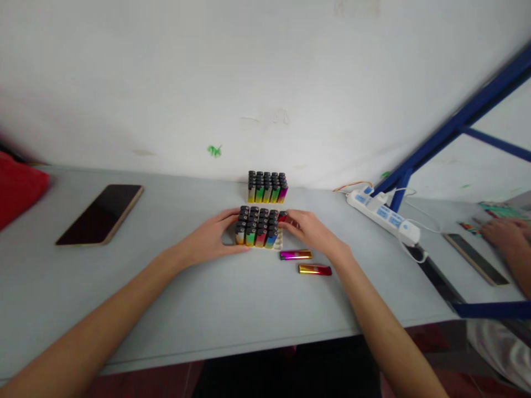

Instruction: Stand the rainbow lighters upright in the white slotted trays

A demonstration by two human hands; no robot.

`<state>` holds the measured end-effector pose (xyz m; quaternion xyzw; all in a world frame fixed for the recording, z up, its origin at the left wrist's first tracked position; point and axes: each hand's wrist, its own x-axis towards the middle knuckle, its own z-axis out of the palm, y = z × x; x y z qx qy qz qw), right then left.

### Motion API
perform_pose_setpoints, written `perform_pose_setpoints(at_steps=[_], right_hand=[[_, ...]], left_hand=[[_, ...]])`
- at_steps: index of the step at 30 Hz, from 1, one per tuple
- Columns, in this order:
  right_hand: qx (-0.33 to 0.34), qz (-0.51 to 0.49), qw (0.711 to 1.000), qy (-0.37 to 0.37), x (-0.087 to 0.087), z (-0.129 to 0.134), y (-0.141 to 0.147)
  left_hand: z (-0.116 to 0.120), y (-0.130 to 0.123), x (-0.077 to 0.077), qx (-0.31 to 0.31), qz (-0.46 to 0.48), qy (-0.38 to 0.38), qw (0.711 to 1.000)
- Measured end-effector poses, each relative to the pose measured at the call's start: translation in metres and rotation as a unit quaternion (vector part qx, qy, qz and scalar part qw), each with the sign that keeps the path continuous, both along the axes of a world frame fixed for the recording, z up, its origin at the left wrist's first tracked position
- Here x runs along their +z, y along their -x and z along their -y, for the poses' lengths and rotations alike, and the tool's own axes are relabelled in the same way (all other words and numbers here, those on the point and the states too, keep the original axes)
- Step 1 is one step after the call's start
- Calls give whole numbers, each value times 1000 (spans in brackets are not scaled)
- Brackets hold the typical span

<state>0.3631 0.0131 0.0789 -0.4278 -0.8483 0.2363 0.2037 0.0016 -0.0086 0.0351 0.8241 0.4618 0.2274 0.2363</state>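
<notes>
A pale tray [279, 241] on the table holds upright lighters [260, 237] with black tops in several rows. My left hand [213, 237] grips the tray's left side, thumb along the front corner and fingers behind. At the right column, my right hand [306, 228] has its fingers closed around a red lighter [282, 216] at the back. Open slots of the tray show in front of that lighter. Two loose lighters lie flat near my right wrist: a purple and gold one [296, 255] and a gold and red one [315, 270].
Behind the tray, a second block of upright lighters [267, 190] stands against the wall. A phone [100, 214] lies at left, beside a red item [19, 185]. To the right are a power strip [384, 215], a blue metal frame [450, 130] and another person's hand [504, 232] near another phone [476, 258].
</notes>
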Motion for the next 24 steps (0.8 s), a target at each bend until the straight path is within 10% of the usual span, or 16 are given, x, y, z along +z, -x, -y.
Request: perform_pose_setpoints(at_steps=[10,19,24], right_hand=[[-74,-18,996,53,8,90,-85],[72,48,996,36,-5,50,-29],[30,-61,995,68,0,42,-37]], left_hand=[[-2,-2,0,-4,5,-8,1000],[-5,2,-3,-4,0,-9,1000],[-5,3,-6,-4,9,-15,1000]])
